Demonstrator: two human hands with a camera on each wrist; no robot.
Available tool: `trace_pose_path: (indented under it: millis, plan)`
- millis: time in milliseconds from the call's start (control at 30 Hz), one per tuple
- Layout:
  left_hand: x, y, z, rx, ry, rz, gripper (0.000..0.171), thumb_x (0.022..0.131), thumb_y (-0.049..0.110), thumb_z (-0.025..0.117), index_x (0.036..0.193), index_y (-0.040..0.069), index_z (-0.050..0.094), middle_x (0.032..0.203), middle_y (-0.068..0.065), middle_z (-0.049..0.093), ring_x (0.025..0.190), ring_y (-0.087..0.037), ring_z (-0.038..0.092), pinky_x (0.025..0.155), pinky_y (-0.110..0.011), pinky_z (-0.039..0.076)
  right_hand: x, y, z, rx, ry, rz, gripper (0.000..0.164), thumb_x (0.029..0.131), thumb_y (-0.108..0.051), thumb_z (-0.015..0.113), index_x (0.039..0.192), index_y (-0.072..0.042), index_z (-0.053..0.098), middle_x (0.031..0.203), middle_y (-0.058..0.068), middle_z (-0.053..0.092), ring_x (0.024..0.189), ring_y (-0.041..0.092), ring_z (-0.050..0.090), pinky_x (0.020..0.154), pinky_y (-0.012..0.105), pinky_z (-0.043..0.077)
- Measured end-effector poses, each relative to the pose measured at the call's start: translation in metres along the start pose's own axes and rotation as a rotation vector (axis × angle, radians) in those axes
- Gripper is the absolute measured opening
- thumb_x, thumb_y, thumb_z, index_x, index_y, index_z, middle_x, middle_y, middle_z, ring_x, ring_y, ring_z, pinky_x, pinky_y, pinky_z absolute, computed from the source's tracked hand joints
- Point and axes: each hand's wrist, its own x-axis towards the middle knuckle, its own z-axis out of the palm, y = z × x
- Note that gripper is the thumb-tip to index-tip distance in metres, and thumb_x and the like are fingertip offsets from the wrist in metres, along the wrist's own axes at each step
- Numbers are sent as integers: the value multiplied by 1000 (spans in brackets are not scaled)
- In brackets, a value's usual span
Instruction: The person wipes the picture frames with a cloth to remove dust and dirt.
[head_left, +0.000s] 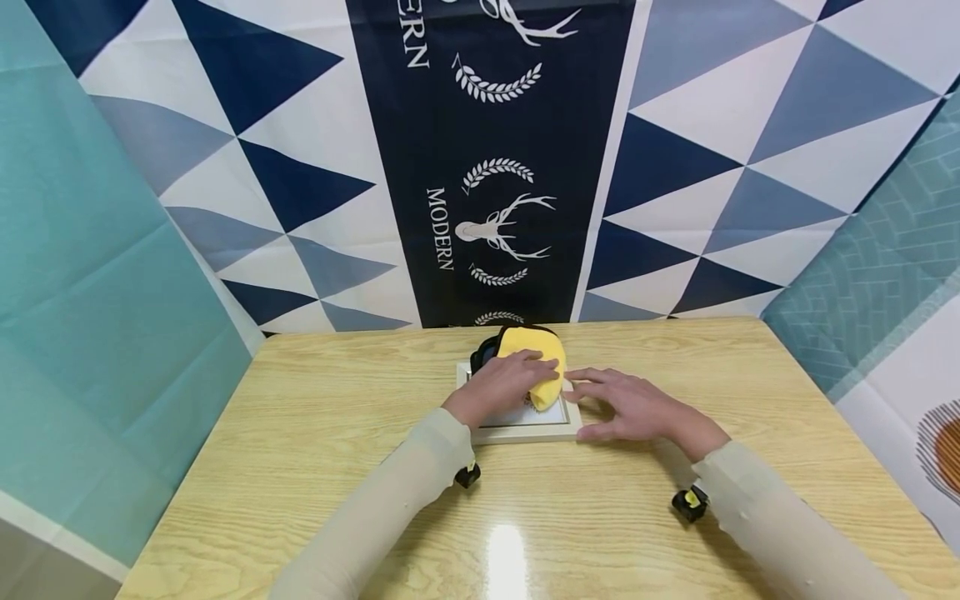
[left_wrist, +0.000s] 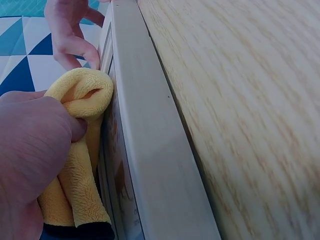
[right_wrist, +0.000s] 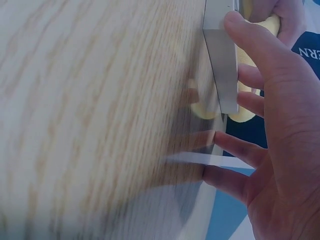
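Note:
A white-edged picture frame (head_left: pixel 525 433) lies flat on the table, its picture largely hidden by a yellow cloth (head_left: pixel 553 392) with black trim. My left hand (head_left: pixel 504 385) grips the cloth over the frame; in the left wrist view the fluffy cloth (left_wrist: pixel 82 195) is bunched beneath the thumb. At the frame's right side is my right hand (head_left: pixel 633 407), fingers spread. The right wrist view shows the right thumb against the frame's edge (right_wrist: pixel 222 65), with two fingers beside that edge and the others spread toward the tabletop.
The wooden table (head_left: pixel 315 467) ends at the back against a patterned wall cloth (head_left: pixel 495 167). A teal sheet (head_left: pixel 97 292) hangs on the left, and another patterned sheet (head_left: pixel 885 250) on the right. Small black devices (head_left: pixel 690 503) sit at both wrists.

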Motion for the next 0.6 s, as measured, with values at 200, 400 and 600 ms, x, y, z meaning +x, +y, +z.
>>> trace_pose_path:
  millis: [200, 400, 600]
  plan:
    - [2, -6, 7, 6, 0, 10, 60, 108, 9, 75, 164, 26, 60, 180, 8, 49, 169, -21, 46, 128, -39, 54, 1, 2, 1, -3, 5, -4, 66, 99, -60, 80, 153, -23, 72, 173, 13, 56, 155, 47, 57, 118, 75, 52]
    - [1, -16, 18, 22, 10, 29, 56, 111, 11, 70, 165, 23, 58, 180, 5, 49, 169, -22, 45, 129, -40, 53, 2, 1, 2, -9, 12, -16, 66, 99, -60, 80, 153, -22, 72, 172, 13, 56, 154, 46, 59, 117, 73, 53]
    - [-17, -7, -1, 22, -13, 7, 56, 112, 6, 67, 165, 21, 58, 180, 5, 49, 170, -22, 44, 129, -40, 53, 2, -1, 1, -5, 12, -3, 66, 99, -60, 81, 152, -22, 72, 171, 14, 57, 152, 47, 59, 116, 74, 54]
